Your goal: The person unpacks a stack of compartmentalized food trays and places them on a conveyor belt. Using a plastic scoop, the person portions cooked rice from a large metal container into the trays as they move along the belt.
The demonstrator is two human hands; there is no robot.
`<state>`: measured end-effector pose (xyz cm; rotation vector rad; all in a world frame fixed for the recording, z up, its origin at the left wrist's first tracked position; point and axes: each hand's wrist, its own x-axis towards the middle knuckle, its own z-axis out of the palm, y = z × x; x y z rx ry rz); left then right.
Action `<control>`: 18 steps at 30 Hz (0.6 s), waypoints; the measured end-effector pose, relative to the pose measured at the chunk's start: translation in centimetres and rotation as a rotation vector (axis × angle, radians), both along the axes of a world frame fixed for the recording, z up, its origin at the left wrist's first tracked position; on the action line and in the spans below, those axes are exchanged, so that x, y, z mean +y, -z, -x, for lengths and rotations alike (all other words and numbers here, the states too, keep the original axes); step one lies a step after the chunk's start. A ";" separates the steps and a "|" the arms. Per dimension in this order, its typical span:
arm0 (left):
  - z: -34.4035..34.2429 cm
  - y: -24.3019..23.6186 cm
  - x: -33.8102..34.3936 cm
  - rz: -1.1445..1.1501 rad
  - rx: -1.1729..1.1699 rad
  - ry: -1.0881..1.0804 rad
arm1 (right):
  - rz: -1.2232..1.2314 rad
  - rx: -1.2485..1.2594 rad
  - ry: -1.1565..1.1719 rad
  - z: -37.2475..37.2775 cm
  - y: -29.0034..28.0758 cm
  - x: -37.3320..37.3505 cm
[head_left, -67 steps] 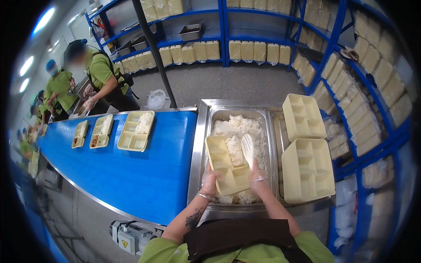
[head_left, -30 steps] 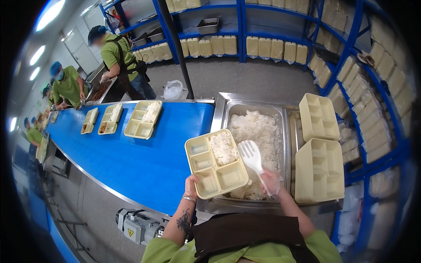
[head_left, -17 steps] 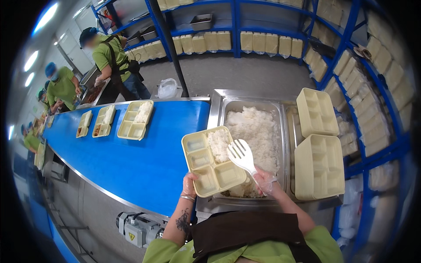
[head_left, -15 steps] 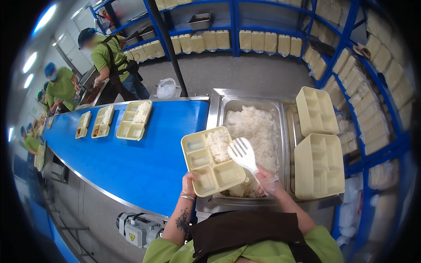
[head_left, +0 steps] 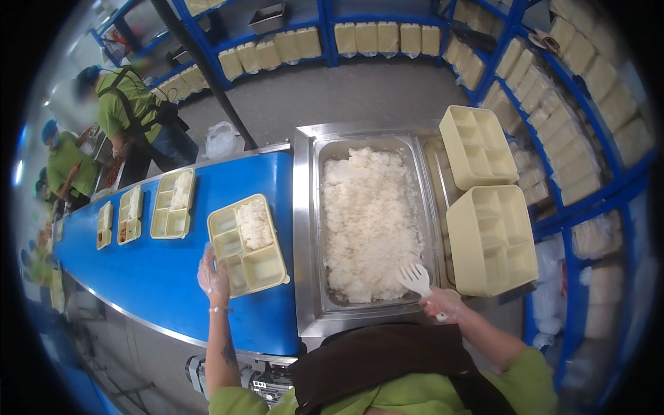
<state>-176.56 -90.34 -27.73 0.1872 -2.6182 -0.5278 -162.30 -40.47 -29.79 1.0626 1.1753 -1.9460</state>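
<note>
A pale yellow compartment meal tray (head_left: 266,266) rests on the blue conveyor belt (head_left: 180,277), with cooked rice (head_left: 254,225) in its upper right compartment. Beside the tray's lower left edge is my gloved left hand (head_left: 214,278), fingers stretched and apart, holding nothing; whether it still touches the rim I cannot tell. My right hand (head_left: 444,304) is wrapped round the handle of a white slotted rice paddle (head_left: 415,279). The paddle's head hangs over the lower right corner of a steel pan (head_left: 316,207) filled with rice (head_left: 370,221).
Two stacks of compartment trays, one farther (head_left: 477,149) and one nearer (head_left: 491,238), stand right of the pan. More filled trays (head_left: 173,204) sit farther left on the belt. Co-workers (head_left: 135,114) stand along its far side. Blue shelving (head_left: 328,34) holds wrapped tray stacks behind.
The rice-filled tray has gone from above the pan's left edge down onto the belt, and my left hand has opened off it. My right hand has drawn the paddle away from the tray, over the pan's near corner.
</note>
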 end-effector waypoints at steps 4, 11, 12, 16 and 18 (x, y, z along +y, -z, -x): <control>-6.1 -0.6 4.8 -0.026 -0.237 0.156 | 0.078 0.101 0.248 5.3 7.9 -1.8; -5.1 3.7 5.0 0.168 -0.269 0.077 | -0.180 0.231 0.134 18.1 21.3 -1.5; -3.5 3.8 5.3 0.171 -0.236 0.090 | -0.366 0.237 0.057 18.9 23.0 -1.5; 3.9 4.1 6.3 0.190 -0.231 0.093 | -1.004 0.186 -0.225 20.0 25.2 -2.7; 4.8 4.8 4.4 0.189 -0.299 0.011 | -1.016 0.094 -0.401 19.2 17.5 -5.6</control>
